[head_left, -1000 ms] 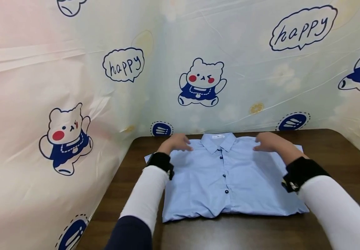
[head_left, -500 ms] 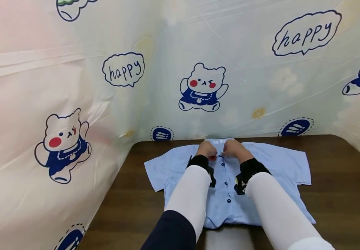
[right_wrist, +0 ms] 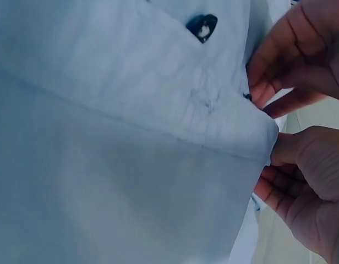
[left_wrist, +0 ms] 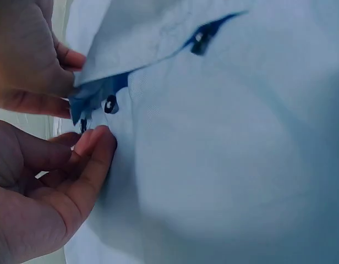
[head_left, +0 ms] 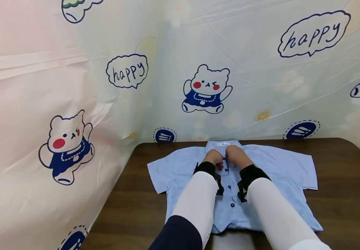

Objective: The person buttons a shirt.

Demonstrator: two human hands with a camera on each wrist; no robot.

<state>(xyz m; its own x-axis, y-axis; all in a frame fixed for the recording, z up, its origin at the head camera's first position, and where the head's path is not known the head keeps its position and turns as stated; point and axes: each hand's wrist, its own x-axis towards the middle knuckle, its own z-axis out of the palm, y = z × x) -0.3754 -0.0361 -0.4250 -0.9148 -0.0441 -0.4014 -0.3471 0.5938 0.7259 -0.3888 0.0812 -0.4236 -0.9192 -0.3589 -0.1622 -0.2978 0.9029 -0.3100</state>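
Observation:
A light blue short-sleeved shirt (head_left: 183, 163) lies front up, its collar (head_left: 209, 145) at the far side. Both hands meet at the front opening just below the collar. In the left wrist view my left hand (left_wrist: 54, 192) pinches the placket edge beside a dark button (left_wrist: 110, 104), thumb and fingertips together. Facing it, my right hand (right_wrist: 318, 187) grips the edge of the overlapping front flap (right_wrist: 224, 121), which stands lifted off the cloth beneath. Another dark button (right_wrist: 202, 27) shows along the placket in the right wrist view. Forearms cover part of the shirt front in the head view.
The shirt rests on a dark brown wooden table (head_left: 127, 194). A pale curtain (head_left: 155, 97) printed with bears and "happy" bubbles hangs behind the table and along its left side. White sleeves with black wrist straps (head_left: 255, 175) cover the arms.
From over the shirt's shoulders both hands came together at the front opening below the collar and took hold of its edges. In the last half second they shifted slightly down the placket.

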